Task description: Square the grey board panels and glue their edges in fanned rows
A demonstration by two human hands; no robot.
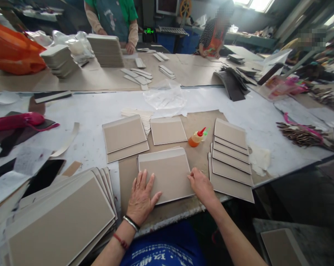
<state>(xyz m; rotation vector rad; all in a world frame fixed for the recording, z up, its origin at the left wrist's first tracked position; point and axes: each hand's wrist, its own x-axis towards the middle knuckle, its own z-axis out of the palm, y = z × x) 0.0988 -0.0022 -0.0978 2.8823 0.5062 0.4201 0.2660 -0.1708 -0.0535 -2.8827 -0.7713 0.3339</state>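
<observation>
In front of me lies a small pile of beige cardboard panels (167, 173) with pale edges. My left hand (142, 194) rests flat on the lower left of the top panel, fingers spread. At that panel's right edge, my right hand (201, 184) is pinched closed on the border. Behind the pile sit a single beige panel (168, 131) and, to its left, two overlapping panels (125, 135). A small glue bottle (196, 138) with a red tip and orange contents stands beyond my right hand. Several overlapping panels (230, 162) fan out on the right.
Large stacked panels (61, 218) occupy the near left. A clear plastic sheet (167, 96) lies farther back. Across the table, a person in a green shirt and apron (113, 22) stands by a tall board stack (106, 51); another person in an orange apron (215, 37) works farther right.
</observation>
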